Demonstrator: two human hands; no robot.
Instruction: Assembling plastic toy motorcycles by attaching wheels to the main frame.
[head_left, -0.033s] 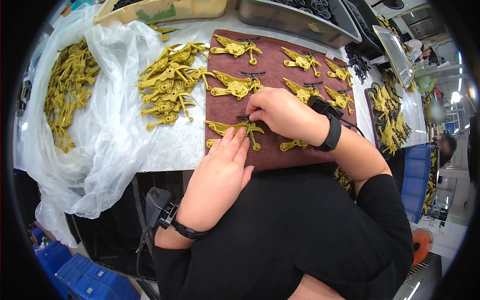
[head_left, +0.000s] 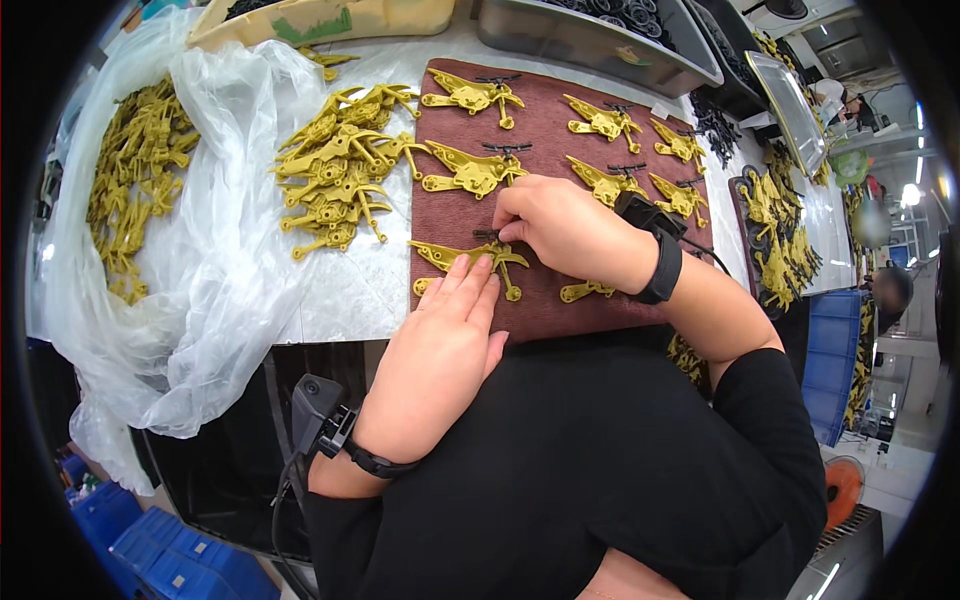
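A yellow plastic frame part [head_left: 435, 252] lies near the front left corner of a dark red cloth [head_left: 545, 255]. My left hand [head_left: 440, 340] rests on it, fingers stretched out and pressing it down. With thumb and forefinger my right hand [head_left: 565, 225] pinches a small black bar-shaped piece [head_left: 486, 235] at the part's upper edge. The fingertips partly cover where the two meet. Several like yellow parts, such as the one behind [head_left: 470, 172], lie in rows on the cloth with black bars at their upper edges. Another yellow part [head_left: 585, 290] is half hidden under my right forearm.
Left of the cloth is a heap of yellow parts [head_left: 340, 170]; further left, more yellow parts [head_left: 140, 180] lie by a clear plastic bag [head_left: 235, 200]. A grey bin [head_left: 600, 45] of black pieces and a yellowish bin [head_left: 330, 20] stand behind. Loose black pieces [head_left: 715, 128] lie at the right.
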